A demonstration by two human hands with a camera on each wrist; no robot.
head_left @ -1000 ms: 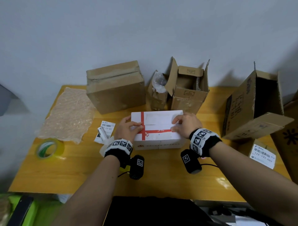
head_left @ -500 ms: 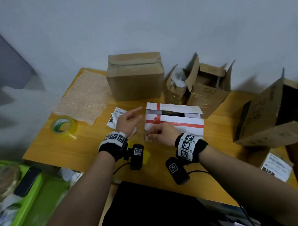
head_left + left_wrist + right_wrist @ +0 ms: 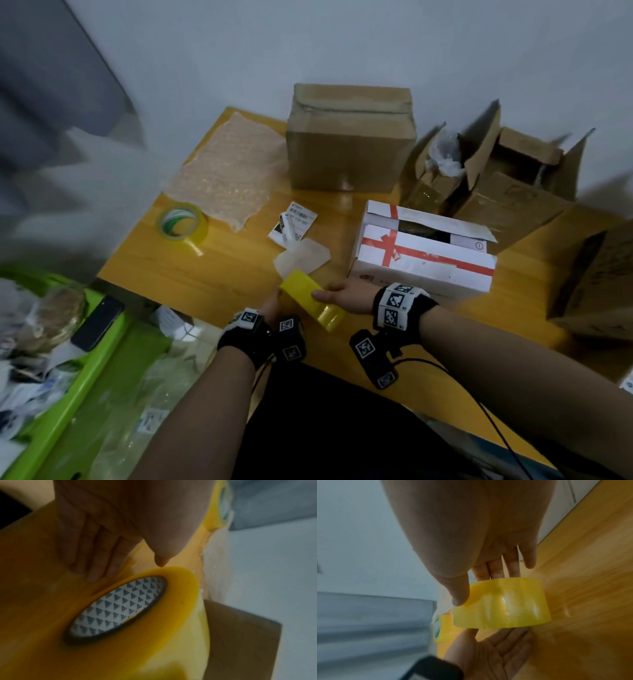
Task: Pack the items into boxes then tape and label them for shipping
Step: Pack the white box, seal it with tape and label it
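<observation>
Yellow tape roll point(image 3: 312, 298) held above near table edge point(image 3: 191, 294) — right hand point(image 3: 346, 295) thumb on top, fingers behind, pinching it; left hand point(image 3: 270, 306) palm up beneath, fingers relaxed. Beyond: white box point(image 3: 424, 263), flaps ajar. Farther left — second tape roll point(image 3: 182, 223).

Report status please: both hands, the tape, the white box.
Right hand pinches yellow tape roll; left hand open beneath it. White box flaps untaped. Nothing in the way.
</observation>
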